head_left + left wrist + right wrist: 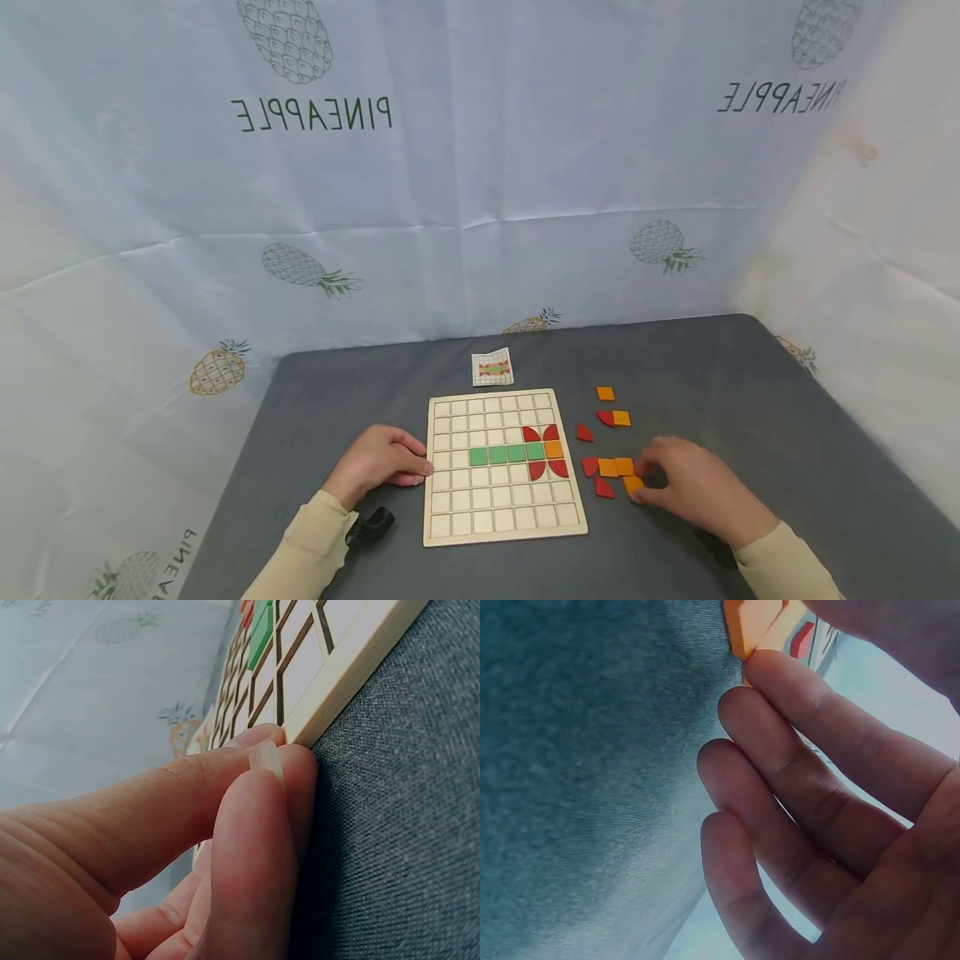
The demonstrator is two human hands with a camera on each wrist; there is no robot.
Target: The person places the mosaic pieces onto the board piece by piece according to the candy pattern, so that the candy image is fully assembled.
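Note:
A wooden grid board [506, 523] lies on the grey table, with a row of green square tiles [497, 455], an orange tile [553, 450] and red rounded tiles [558, 469] set in it. My left hand [382, 462] grips the board's left edge, thumb and finger at the rim; the left wrist view shows the board's pale side [360, 675] right at the fingertips. Beside the loose pieces, my right hand [686, 479] has thumb and index finger around an orange square tile [633, 484]. In the right wrist view the other fingers [739, 776] extend loosely near the tabletop.
A small pattern card [492, 368] lies behind the board. Right of the board are loose red pieces [584, 433] and more orange squares [605, 393]. A pale curtain printed with pineapples [465, 167] hangs around the table [360, 375].

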